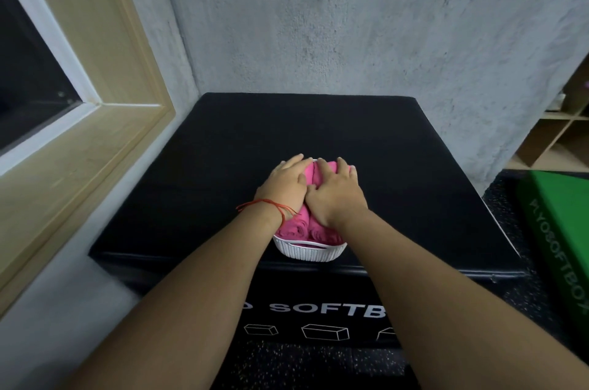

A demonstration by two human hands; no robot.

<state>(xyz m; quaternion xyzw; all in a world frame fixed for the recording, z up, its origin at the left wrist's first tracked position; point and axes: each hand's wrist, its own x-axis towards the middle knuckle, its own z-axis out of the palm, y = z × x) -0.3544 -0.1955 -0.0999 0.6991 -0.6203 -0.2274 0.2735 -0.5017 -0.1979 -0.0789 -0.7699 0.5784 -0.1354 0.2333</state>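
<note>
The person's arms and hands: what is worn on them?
Both forearms are bare; no sleeves show. A thin red thread bracelet with loose ends circles the wrist of the left hand. The right hand shows no ring, watch or glove.

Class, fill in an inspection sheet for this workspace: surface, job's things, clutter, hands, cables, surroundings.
Surface: black soft box, its top in use.
Job's things: pink rolled towels in a white basket near the front edge.
Clutter: nothing seen.
Hands: left hand and right hand flat, side by side, pressing the towels.
Cables: nothing seen.
Surroundings: concrete wall behind, window left, green box and wooden shelf right.
</note>
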